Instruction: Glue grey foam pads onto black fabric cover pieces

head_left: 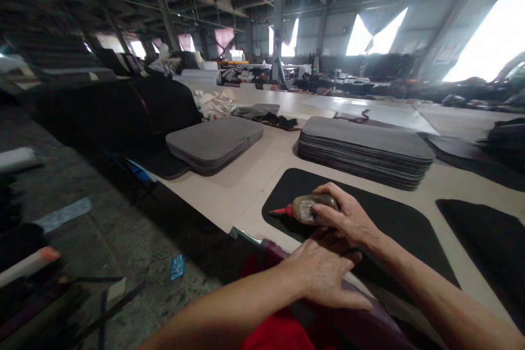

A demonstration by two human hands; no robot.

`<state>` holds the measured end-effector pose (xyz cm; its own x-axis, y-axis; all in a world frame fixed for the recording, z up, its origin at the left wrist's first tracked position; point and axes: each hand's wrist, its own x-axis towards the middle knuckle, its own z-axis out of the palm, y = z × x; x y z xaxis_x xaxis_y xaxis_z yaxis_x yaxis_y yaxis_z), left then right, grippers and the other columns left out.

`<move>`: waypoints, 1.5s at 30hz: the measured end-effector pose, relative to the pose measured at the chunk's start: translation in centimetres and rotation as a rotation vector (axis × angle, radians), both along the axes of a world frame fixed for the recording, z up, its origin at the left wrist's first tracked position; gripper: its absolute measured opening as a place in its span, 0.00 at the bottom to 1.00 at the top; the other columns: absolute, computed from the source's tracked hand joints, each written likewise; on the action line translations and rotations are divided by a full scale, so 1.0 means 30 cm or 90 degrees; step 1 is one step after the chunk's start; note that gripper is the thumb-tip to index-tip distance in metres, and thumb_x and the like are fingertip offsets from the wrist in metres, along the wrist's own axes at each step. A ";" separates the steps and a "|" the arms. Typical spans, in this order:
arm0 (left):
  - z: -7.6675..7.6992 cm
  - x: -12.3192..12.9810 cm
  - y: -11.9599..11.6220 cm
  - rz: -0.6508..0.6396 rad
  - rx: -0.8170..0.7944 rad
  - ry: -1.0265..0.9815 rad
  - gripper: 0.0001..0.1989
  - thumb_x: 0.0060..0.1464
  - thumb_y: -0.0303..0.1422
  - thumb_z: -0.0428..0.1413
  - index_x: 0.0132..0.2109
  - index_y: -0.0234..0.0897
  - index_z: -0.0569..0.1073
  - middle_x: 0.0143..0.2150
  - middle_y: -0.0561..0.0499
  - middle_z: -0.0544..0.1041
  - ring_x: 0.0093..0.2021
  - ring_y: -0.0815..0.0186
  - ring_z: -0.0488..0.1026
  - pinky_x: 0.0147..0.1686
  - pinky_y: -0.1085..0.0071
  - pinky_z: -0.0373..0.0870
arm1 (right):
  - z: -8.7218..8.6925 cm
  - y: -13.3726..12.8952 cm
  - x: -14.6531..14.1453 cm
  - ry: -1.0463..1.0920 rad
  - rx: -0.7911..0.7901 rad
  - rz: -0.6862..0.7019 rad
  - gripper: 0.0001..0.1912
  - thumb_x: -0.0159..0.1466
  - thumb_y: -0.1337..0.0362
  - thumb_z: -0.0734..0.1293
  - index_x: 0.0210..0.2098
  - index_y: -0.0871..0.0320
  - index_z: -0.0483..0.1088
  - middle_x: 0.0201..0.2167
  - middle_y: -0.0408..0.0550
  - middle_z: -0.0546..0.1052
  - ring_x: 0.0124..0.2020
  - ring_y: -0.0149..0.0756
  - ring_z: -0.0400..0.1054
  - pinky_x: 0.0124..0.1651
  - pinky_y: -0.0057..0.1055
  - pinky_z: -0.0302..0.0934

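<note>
A glue bottle (304,210) with a red nozzle lies on its side in my right hand (346,213), whose fingers wrap round its rear end. Its nozzle tip points left, over the near left corner of a black rounded mat (389,219) on the table. My left hand (324,268) rests palm down at the mat's near edge, just below the bottle, with the thumb stretched away to the right. Its fingertips are partly hidden beneath my right hand.
A tall stack of grey rounded mats (365,147) stands behind the black mat. To the left is a lower stack (215,142). Another black mat (488,251) lies at the right. Dark rolled material (110,109) sits at the far left. The table edge (197,205) drops to a littered floor.
</note>
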<state>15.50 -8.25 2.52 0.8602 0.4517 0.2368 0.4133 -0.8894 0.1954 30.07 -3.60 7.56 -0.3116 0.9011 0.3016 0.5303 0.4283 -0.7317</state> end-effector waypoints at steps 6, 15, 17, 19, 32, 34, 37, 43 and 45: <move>0.002 -0.002 -0.001 -0.006 -0.014 -0.010 0.39 0.60 0.61 0.49 0.66 0.37 0.63 0.71 0.42 0.59 0.71 0.52 0.49 0.70 0.53 0.44 | -0.010 0.019 -0.013 -0.046 0.029 0.032 0.12 0.66 0.56 0.65 0.47 0.54 0.68 0.40 0.45 0.73 0.40 0.38 0.67 0.45 0.35 0.61; 0.010 -0.002 -0.003 0.000 -0.067 -0.020 0.37 0.61 0.61 0.48 0.65 0.39 0.63 0.71 0.44 0.59 0.73 0.51 0.43 0.70 0.43 0.30 | 0.023 0.051 -0.034 -0.099 0.058 0.067 0.12 0.65 0.60 0.66 0.47 0.55 0.69 0.42 0.45 0.72 0.42 0.38 0.66 0.46 0.33 0.59; 0.008 0.002 -0.002 -0.001 -0.091 -0.016 0.38 0.60 0.61 0.48 0.65 0.38 0.63 0.71 0.44 0.59 0.73 0.51 0.45 0.70 0.43 0.32 | 0.035 0.064 -0.037 -0.120 0.075 0.083 0.12 0.66 0.59 0.65 0.47 0.55 0.69 0.42 0.45 0.72 0.42 0.37 0.66 0.46 0.33 0.59; 0.007 0.006 0.000 -0.002 -0.114 -0.008 0.38 0.60 0.61 0.48 0.66 0.38 0.62 0.70 0.43 0.60 0.72 0.51 0.47 0.70 0.42 0.34 | 0.048 0.078 -0.042 -0.139 0.086 0.092 0.12 0.66 0.59 0.65 0.47 0.55 0.68 0.42 0.45 0.71 0.42 0.37 0.66 0.45 0.33 0.59; 0.019 0.006 -0.002 -0.016 -0.147 -0.015 0.40 0.61 0.60 0.48 0.68 0.37 0.58 0.70 0.38 0.60 0.71 0.47 0.49 0.62 0.23 0.28 | 0.083 0.243 -0.030 -0.272 0.162 -0.019 0.09 0.66 0.61 0.64 0.46 0.55 0.68 0.44 0.46 0.72 0.42 0.38 0.67 0.44 0.31 0.56; 0.020 0.004 -0.001 -0.016 -0.150 -0.015 0.41 0.61 0.61 0.48 0.68 0.36 0.58 0.70 0.38 0.60 0.71 0.47 0.49 0.63 0.24 0.27 | 0.076 0.283 -0.021 -0.299 0.169 -0.053 0.10 0.66 0.61 0.65 0.46 0.54 0.68 0.45 0.46 0.73 0.43 0.39 0.68 0.43 0.31 0.56; 0.020 0.000 0.000 -0.023 -0.159 -0.023 0.43 0.60 0.63 0.44 0.68 0.36 0.58 0.70 0.38 0.60 0.71 0.47 0.48 0.63 0.25 0.26 | 0.071 0.341 -0.008 -0.331 0.171 -0.103 0.10 0.65 0.61 0.65 0.46 0.54 0.68 0.46 0.46 0.73 0.44 0.40 0.68 0.43 0.32 0.56; 0.029 -0.004 0.002 -0.031 -0.181 -0.018 0.44 0.60 0.64 0.42 0.69 0.36 0.57 0.70 0.37 0.59 0.72 0.48 0.47 0.62 0.24 0.24 | 0.071 0.432 0.008 -0.342 0.166 -0.161 0.10 0.66 0.60 0.64 0.45 0.54 0.68 0.45 0.48 0.73 0.43 0.41 0.69 0.41 0.33 0.55; 0.032 -0.003 0.002 -0.030 -0.186 -0.014 0.43 0.60 0.64 0.42 0.69 0.36 0.57 0.70 0.37 0.59 0.72 0.48 0.47 0.62 0.24 0.23 | 0.071 0.449 0.008 -0.345 0.161 -0.174 0.10 0.66 0.59 0.64 0.45 0.54 0.69 0.45 0.48 0.73 0.43 0.41 0.69 0.40 0.33 0.55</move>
<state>15.39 -8.20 3.47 0.8776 0.4636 0.1221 0.3659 -0.8123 0.4542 30.30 9.87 9.69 -0.2492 0.8911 0.3792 0.9092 0.3501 -0.2254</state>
